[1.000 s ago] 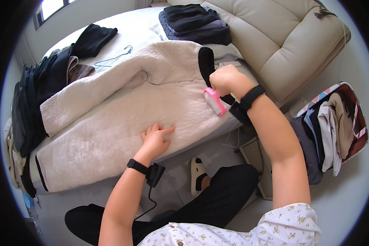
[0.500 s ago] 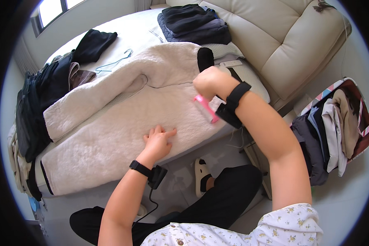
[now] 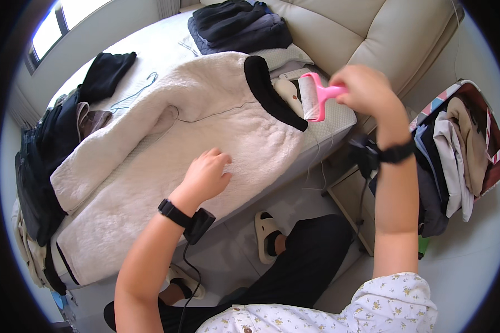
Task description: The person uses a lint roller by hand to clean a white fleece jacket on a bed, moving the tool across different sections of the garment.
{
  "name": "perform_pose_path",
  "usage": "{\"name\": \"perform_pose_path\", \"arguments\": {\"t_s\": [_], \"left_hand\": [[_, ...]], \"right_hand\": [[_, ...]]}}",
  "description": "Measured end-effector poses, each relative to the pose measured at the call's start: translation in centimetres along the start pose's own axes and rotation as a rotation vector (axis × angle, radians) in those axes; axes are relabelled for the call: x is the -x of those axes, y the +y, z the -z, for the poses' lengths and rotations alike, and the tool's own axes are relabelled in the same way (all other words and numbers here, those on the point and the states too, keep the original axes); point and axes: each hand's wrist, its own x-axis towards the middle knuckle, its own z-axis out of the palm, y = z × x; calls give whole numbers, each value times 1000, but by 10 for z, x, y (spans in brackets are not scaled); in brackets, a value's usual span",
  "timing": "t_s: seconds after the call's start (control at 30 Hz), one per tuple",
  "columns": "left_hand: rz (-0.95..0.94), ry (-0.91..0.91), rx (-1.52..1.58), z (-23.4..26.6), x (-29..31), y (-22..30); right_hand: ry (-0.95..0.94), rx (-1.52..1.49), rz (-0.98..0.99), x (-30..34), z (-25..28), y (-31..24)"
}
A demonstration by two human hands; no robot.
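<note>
A cream fleece top [image 3: 228, 127] with a black collar band lies spread across the bed, one sleeve folded toward the left. My left hand [image 3: 206, 173] is over its lower front with fingers extended, holding nothing; whether the fingertips touch the fleece is hard to tell. By its pink handle, my right hand [image 3: 364, 91] grips a lint roller [image 3: 310, 99]. The white roll hangs just right of the black collar, raised off the fleece. A white rounded object [image 3: 288, 93] lies partly hidden behind the collar and roller.
Folded dark clothes [image 3: 239, 28] are stacked at the far side, near the beige headboard [image 3: 339, 28]. A blue hanger [image 3: 136, 94] and piled dark garments [image 3: 44, 161] lie left. A filled clothes basket [image 3: 461, 144] and a bedside cabinet [image 3: 353, 202] are right; a thin cable dangles nearby.
My right hand has lifted the lint roller off the fleece and swung it right, past the collar. The collar, earlier mostly covered by that hand, now shows. My left hand's fingers have drawn closer together.
</note>
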Motion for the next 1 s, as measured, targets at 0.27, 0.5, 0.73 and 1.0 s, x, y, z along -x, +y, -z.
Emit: {"name": "perform_pose_path", "arguments": {"t_s": [0.27,0.5,0.73,1.0], "left_hand": [[-349,-182,-497,-29,-40,32],[-210,-245,-494,-20,-30,28],[-234,-266,-478,-18,-26,23],[-232,-270,-483,-19,-26,26]], "right_hand": [[-87,-224,185,57,-52,9],[-254,18,347,17,-72,-20],[-349,-125,441,7,-83,-21],[-341,-23,426,-1,-83,-26]]}}
